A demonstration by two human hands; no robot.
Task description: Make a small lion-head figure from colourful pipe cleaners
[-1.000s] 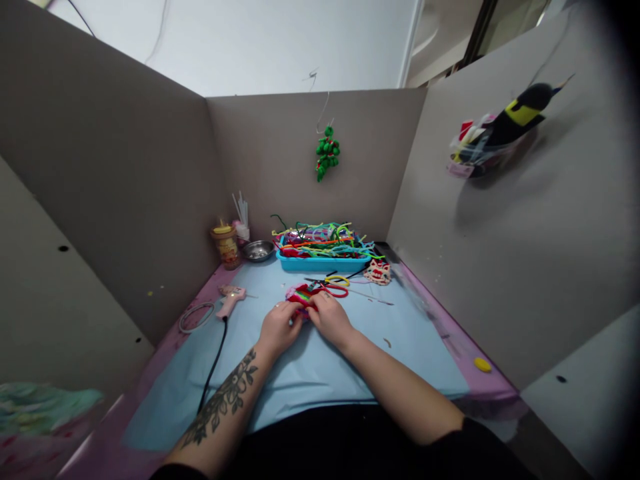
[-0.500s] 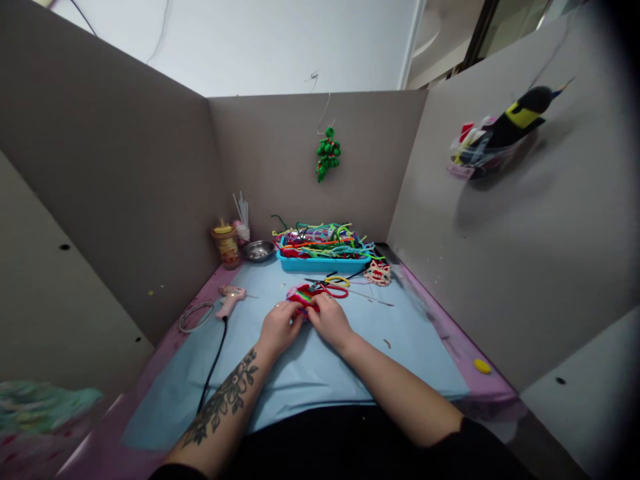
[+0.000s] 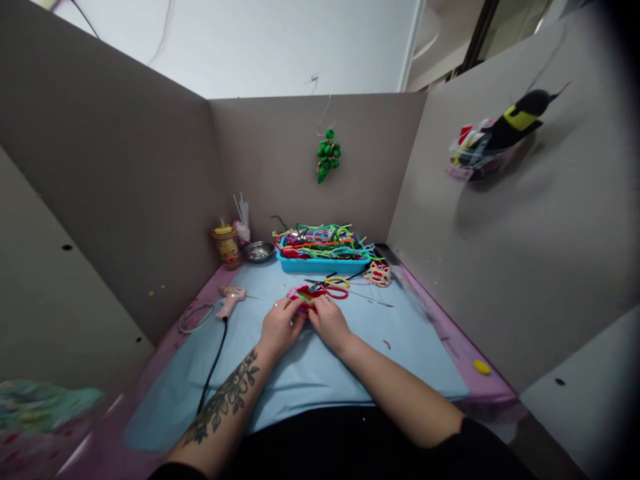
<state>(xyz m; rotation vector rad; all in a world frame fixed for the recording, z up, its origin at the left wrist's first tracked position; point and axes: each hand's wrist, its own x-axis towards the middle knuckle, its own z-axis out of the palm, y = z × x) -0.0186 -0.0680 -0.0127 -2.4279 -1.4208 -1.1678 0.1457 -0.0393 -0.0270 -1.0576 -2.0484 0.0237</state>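
A small multicoloured piece (image 3: 303, 293), red with green and pink parts, lies between my two hands above the blue table cover. My left hand (image 3: 281, 325) pinches its left and near side. On its right side the fingers of my right hand (image 3: 329, 321) are closed. The fingertips nearly meet and hide the piece's lower part. Just beyond it lie scissors with red handles (image 3: 337, 292) and another pair with yellow handles (image 3: 337, 282).
A blue tray (image 3: 323, 265) heaped with colourful fuzzy stems stands at the back. A pink glue gun (image 3: 231, 303) with a black cord lies left, near a metal bowl (image 3: 259, 251) and a lidded cup (image 3: 227, 248). At right are a beaded-looking piece (image 3: 378, 274) and a yellow disc (image 3: 481, 367).
Both hands keep their hold, with only slight finger shifts. The multicoloured piece looks slightly turned, and less of its red part shows between my hands.
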